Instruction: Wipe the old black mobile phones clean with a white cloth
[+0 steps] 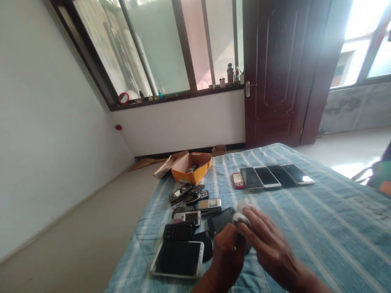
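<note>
My right hand [271, 244] is closed on a white cloth [242, 218], slightly blurred, which covers its fingertips. Beside it my left hand [227, 256] is curled, its fingers wrapped round something dark that is mostly hidden between the two hands. Just behind the left hand lies a dark smartphone [221, 221], partly covered. To the left are a large white-framed smartphone [177, 259], a black keypad phone [179, 231], a silver keypad phone [210, 204] and several other old phones in a loose pile.
An orange cardboard box [195, 175] with its lid open holds a phone near the bed's far left corner. Several smartphones [268, 178] and a small pink phone [238, 180] lie in a row. Blue striped sheet [320, 228] covers the bed. Beyond stands a dark red door [281, 73].
</note>
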